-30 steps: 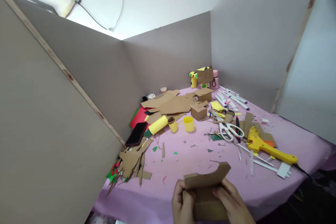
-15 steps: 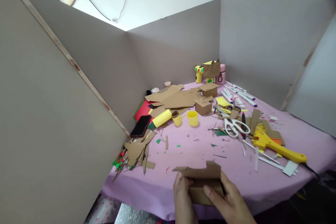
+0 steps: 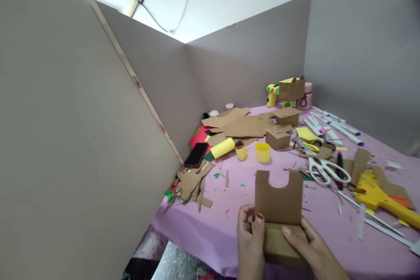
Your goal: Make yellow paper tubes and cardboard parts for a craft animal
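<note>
A small brown cardboard box (image 3: 284, 253) is held between both hands near the table's front edge. Its back flap stands upright, with a rounded notch cut in the top edge. My left hand (image 3: 252, 240) grips the left side, thumb with a red nail at the front corner. My right hand (image 3: 315, 247) wraps round the right side, its thumb lying on the box's top face. Beyond the hands lie a yellow paper ring (image 3: 263, 152), a smaller yellow roll (image 3: 240, 150) and a yellow tube (image 3: 223, 148).
White scissors (image 3: 328, 170) and a yellow glue gun (image 3: 380, 194) lie right. Two small boxes (image 3: 278, 138) and cardboard sheets (image 3: 244, 126) lie behind. A phone (image 3: 196, 155) and cardboard scraps (image 3: 188, 183) sit left; grey panels (image 3: 249, 61) surround the pink-covered table (image 3: 226, 223).
The notched flap has come upright and the box faces the camera more. The view has turned left, so the table's things appear further right.
</note>
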A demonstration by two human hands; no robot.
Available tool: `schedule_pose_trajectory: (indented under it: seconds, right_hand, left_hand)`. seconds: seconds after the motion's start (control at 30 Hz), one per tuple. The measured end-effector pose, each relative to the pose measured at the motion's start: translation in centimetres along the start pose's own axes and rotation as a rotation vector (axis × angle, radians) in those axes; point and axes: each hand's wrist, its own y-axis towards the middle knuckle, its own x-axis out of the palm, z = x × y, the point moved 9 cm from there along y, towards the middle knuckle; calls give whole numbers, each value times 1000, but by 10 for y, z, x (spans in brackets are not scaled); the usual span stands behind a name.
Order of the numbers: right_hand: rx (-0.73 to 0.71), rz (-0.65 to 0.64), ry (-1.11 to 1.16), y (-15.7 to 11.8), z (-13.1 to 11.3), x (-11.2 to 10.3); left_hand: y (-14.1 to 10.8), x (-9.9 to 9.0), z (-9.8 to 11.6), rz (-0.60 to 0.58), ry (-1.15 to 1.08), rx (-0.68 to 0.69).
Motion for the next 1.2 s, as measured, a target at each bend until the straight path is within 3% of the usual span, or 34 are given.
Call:
schedule_pose_trajectory:
  seconds: [0.1,0.2,0.33,0.53,0.7,0.83,1.0,1.2]
  right_hand:
    - [16,21,-70,8,-14,-6]
    - [-16,8,-128,14,-27,-6]
    - [-83,46,-105,21,-29,-6]
    - [-123,77,59,29,-28,4]
    - [-122,87,41,35,-27,4]
    - [-132,78,18,36,-28,3]
    - [-185,7,-25,38,-29,1]
    - [-239,34,-224,47,-35,-16]
  left_hand:
    - [2,-9,4,92,-70,10]
    - [1,-17,16,132,32,73]
    - [2,-6,18,-32,72,81]
    - [15,-7,-2,-43,-108,-127]
    - [22,-2,-4,-99,-100,-296]
    - [24,1,6,-141,-121,-262]
    - [26,0,2,-139,-128,-281]
    - [30,-1,4,-273,-166,-219]
